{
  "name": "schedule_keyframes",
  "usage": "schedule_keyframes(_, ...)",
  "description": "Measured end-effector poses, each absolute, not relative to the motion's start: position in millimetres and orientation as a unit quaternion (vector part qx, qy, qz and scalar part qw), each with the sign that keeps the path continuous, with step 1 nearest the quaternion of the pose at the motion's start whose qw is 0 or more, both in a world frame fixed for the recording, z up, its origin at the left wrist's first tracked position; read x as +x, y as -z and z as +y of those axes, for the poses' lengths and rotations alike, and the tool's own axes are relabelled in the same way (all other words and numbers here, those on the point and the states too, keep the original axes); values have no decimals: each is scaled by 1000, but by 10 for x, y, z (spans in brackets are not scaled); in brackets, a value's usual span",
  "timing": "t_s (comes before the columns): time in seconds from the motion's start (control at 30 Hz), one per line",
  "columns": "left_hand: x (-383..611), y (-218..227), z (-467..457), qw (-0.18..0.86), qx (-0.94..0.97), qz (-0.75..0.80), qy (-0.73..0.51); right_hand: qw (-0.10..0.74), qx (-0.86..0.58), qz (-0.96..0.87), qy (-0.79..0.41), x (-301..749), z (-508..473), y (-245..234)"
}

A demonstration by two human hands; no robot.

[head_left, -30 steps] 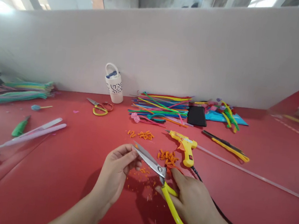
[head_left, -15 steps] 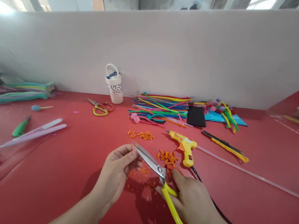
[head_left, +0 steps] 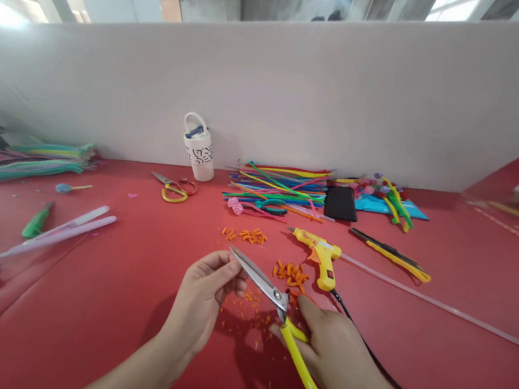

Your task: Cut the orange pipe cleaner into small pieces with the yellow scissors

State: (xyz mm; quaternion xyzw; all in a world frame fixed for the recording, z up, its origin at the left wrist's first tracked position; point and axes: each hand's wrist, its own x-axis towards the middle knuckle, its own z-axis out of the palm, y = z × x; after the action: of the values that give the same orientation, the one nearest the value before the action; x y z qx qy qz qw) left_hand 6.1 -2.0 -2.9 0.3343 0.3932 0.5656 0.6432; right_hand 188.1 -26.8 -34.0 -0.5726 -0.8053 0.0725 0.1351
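Left hand (head_left: pixel 206 288) pinching orange bit (head_left: pixel 236 253), seemingly awaiting trimming; right hand (head_left: pixel 336 351) gripping scissors (head_left: pixel 260 280); cut orange piles (head_left: pixel 295 277) lying short of table's (head_left: pixel 130 280) far edge.

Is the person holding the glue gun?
No, the glue gun lies on the table while the right hand holds scissors.

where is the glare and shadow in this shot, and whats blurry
Head view, upper left: strong glare, nearly pure white; head view, lower middle: soft shadows lie on the red table beneath the left hand and right hand; head view, sides: detail looks smeared, while the held scissors look fairly crisp.
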Motion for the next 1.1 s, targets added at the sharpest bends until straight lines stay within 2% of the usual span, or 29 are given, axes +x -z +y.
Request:
schedule_keyframes(0.27,48,43,-3,647,341,401,-552,137,-599,-781,-114,1894,-249,297)
schedule_keyframes(0.53,159,85,-88,762,336,360,-421,307,-548,-662,-410,1815,-225,87)
schedule_keyframes(0.73,259,110,-155,801,354,363,-319,361,-520,-549,-546,1768,-287,58)
schedule_keyframes(0.87,288,113,-171,785,381,376,-311,350,-503,-560,-558,1779,-286,60)
schedule_keyframes(1.1,302,166,-165,727,453,417,-304,331,-540,-616,-468,1753,-287,23)
